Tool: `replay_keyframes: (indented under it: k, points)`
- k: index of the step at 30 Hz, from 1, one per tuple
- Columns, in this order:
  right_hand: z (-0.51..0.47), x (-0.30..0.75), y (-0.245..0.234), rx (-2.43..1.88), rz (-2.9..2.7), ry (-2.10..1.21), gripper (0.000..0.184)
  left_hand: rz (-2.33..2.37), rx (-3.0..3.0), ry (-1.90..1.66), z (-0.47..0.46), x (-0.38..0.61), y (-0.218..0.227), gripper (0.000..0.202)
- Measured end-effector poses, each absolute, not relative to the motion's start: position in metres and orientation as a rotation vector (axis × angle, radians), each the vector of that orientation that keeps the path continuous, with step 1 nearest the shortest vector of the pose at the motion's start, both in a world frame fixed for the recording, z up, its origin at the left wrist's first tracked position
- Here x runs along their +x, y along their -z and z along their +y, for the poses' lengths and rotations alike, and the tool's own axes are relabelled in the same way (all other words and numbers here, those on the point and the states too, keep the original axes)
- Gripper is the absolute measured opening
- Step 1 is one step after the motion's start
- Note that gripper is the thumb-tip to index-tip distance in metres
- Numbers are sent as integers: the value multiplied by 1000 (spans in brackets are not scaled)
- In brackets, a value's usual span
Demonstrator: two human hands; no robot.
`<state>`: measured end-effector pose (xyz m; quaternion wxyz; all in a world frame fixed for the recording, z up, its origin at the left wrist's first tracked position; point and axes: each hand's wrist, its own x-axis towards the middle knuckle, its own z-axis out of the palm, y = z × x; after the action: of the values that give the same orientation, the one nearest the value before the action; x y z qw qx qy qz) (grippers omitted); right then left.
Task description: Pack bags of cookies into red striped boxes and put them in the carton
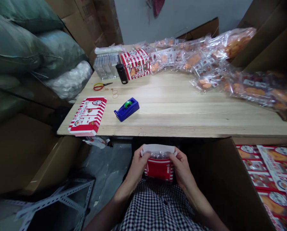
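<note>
A red-and-white striped box (159,169) is held over my lap, just off the table's front edge. Its white flap (158,148) stands up along the far side, and clear plastic shows in the opening. My left hand (140,160) grips the box's left side, with the thumb at the opening. On the right side, my right hand (180,162) grips it the same way. What lies under the clear plastic I cannot make out.
On the wooden table (172,106) are a stack of flat cartons (88,116), a blue tape dispenser (127,109), scissors (102,86), a black bottle (121,74) and a striped box (136,63). Bagged items (193,61) line the back. A large carton (251,189) holding printed packages stands at right.
</note>
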<state>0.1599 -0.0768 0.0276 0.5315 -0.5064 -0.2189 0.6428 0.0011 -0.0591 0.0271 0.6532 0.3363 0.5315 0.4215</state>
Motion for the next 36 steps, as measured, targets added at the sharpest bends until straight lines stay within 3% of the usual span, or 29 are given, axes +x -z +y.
replay_keyframes:
  k: [3,8,10,14,18,24,30,33,36]
  points:
    - [-67,161,-26,-1266,-501,-1510,5,1202,721,-933,-54,-4,-28,12]
    - [-61,163,-27,-1208,-450,-1529,9,810,475,-853,-48,-23,-26,35]
    - [-62,163,-28,-1168,-465,-1566,9,731,363,-898,-48,-28,-22,33]
    - [-66,166,-27,-1123,-433,-1618,17,826,305,-955,-49,-29,-15,23]
    - [-69,177,-17,-1014,-355,-1736,35,955,265,-933,-45,-23,-8,30]
    - [-62,186,-35,-962,-473,-1789,37,1143,214,-1129,-35,0,-12,23]
    - [-64,194,-49,-1069,-383,-1744,29,923,430,-939,-32,10,-41,23]
    - [-70,199,-38,-1171,-324,-1678,23,891,461,-864,-33,8,-36,34]
    - [-72,203,-33,-1245,-465,-1624,15,870,564,-865,-32,3,-29,32]
